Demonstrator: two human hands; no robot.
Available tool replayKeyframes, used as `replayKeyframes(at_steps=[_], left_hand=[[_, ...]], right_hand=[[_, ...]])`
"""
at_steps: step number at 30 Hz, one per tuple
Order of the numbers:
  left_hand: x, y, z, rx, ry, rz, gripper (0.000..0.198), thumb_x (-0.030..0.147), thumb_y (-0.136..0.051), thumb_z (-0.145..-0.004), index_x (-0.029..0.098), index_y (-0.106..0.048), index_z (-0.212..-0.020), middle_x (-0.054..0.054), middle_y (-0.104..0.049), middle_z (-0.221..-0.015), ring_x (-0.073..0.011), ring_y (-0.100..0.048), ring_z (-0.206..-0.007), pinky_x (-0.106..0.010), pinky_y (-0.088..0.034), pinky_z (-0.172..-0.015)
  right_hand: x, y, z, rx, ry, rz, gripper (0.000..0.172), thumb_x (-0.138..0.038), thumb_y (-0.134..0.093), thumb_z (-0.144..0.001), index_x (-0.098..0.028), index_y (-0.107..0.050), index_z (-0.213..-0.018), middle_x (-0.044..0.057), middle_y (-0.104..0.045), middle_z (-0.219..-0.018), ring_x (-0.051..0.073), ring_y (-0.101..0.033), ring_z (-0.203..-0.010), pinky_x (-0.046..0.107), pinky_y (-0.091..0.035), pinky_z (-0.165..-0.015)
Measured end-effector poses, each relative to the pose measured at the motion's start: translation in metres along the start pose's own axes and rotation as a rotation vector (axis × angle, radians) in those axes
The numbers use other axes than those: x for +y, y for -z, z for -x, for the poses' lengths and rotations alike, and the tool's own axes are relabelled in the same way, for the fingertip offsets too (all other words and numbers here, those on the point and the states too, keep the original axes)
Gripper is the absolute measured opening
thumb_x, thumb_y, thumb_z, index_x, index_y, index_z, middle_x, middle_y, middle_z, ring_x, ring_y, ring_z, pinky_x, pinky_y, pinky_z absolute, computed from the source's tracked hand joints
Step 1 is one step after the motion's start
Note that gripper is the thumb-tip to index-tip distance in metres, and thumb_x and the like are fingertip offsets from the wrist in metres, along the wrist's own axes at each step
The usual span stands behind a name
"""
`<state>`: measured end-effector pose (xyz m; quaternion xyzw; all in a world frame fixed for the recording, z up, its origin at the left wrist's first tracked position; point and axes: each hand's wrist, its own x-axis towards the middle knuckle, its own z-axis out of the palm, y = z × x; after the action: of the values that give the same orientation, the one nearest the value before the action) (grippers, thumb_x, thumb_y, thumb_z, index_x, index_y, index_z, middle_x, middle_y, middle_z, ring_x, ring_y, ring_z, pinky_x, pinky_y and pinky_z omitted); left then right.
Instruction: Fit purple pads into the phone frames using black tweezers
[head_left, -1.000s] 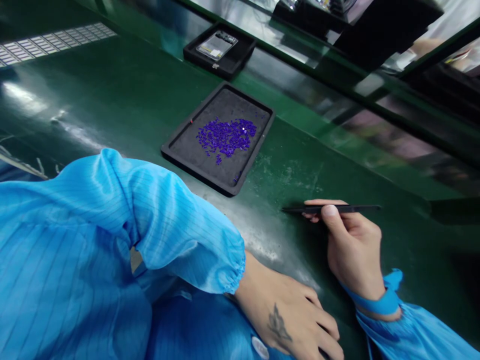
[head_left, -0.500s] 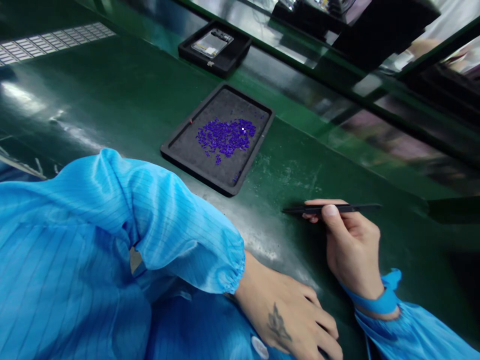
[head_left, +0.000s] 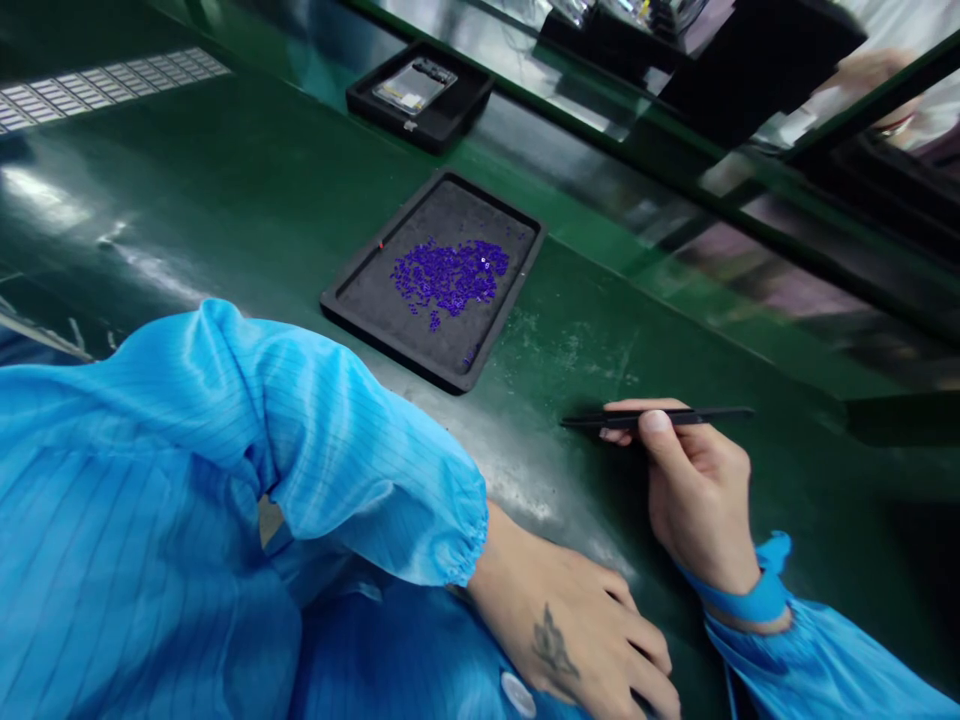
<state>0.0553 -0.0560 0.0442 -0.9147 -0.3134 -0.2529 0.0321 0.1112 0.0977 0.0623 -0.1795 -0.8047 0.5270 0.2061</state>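
Black tweezers (head_left: pixel 696 415) are pinched between the thumb and fingers of my right hand (head_left: pixel 697 495), points toward the left, just over the green table. A blue band circles that wrist. My left hand (head_left: pixel 577 635) lies palm down at the bottom edge, fingers slightly apart, with part of them cut off by the frame. Nothing shows in it. Farther up the table, apart from both hands, is a shallow black tray (head_left: pixel 397 345) with a scattered heap of tiny purple-blue pieces (head_left: pixel 450 275) in it.
Behind the tray stands a smaller black tray (head_left: pixel 442 135) with a clear, flat, phone-like part (head_left: pixel 416 85) in it. A gridded sheet (head_left: pixel 112 90) lies at the far left. A green shelf frame (head_left: pixel 645 150) runs along the back, with a person's hand (head_left: pixel 874 80) beyond it.
The view has shifted slightly, and my right hand with the tweezers appears a little farther left. Beyond the shelf, the other person's arm has moved. My grip looks the same.
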Motion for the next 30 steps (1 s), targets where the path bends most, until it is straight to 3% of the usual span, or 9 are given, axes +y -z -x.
replayKeyframes(at_steps=[4,8,18,26,30], left_hand=[[0.001,-0.004,0.001,0.052,-0.018,-0.025,0.042,0.021,-0.038,-0.094,0.033,-0.075,-0.111,0.002,-0.066,-0.133,-0.0139,-0.060,-0.121,-0.028,-0.053,-0.092],[-0.001,-0.002,0.002,0.013,-0.024,-0.052,0.045,0.022,-0.035,-0.094,0.031,-0.073,-0.117,0.004,-0.064,-0.136,-0.0134,-0.059,-0.123,-0.027,-0.053,-0.093],[-0.001,-0.008,0.003,0.089,-0.028,-0.022,0.040,0.022,-0.040,-0.093,0.030,-0.075,-0.110,0.002,-0.066,-0.132,-0.0144,-0.060,-0.119,-0.027,-0.053,-0.089],[-0.001,0.002,-0.001,-0.051,-0.015,-0.015,0.042,0.024,-0.038,-0.095,0.031,-0.074,-0.115,0.004,-0.063,-0.138,-0.0120,-0.058,-0.124,-0.025,-0.051,-0.093],[-0.001,0.006,-0.001,-0.061,-0.026,-0.017,0.045,0.023,-0.035,-0.094,0.029,-0.074,-0.117,0.004,-0.063,-0.138,-0.0125,-0.058,-0.124,-0.025,-0.051,-0.096]], right_hand=[[0.000,0.001,0.000,0.011,-0.002,-0.013,0.023,-0.041,-0.065,-0.094,-0.022,-0.076,-0.091,0.002,-0.065,-0.079,0.016,-0.057,-0.072,0.031,-0.044,-0.070],[0.000,0.001,0.000,0.018,-0.014,0.035,0.026,-0.044,-0.065,-0.093,-0.020,-0.075,-0.091,0.004,-0.064,-0.079,0.018,-0.056,-0.071,0.033,-0.045,-0.069],[-0.001,0.001,0.000,0.004,-0.010,0.046,0.026,-0.043,-0.064,-0.093,-0.019,-0.075,-0.092,0.004,-0.065,-0.081,0.018,-0.057,-0.072,0.032,-0.045,-0.069],[0.001,0.002,-0.001,0.001,-0.006,0.088,0.030,-0.047,-0.063,-0.093,-0.019,-0.074,-0.092,0.005,-0.067,-0.082,0.018,-0.059,-0.072,0.032,-0.046,-0.068],[-0.005,0.002,0.008,0.015,0.145,0.248,0.023,-0.040,-0.059,-0.098,-0.023,-0.074,-0.097,0.004,-0.070,-0.083,0.019,-0.064,-0.072,0.034,-0.051,-0.069]])
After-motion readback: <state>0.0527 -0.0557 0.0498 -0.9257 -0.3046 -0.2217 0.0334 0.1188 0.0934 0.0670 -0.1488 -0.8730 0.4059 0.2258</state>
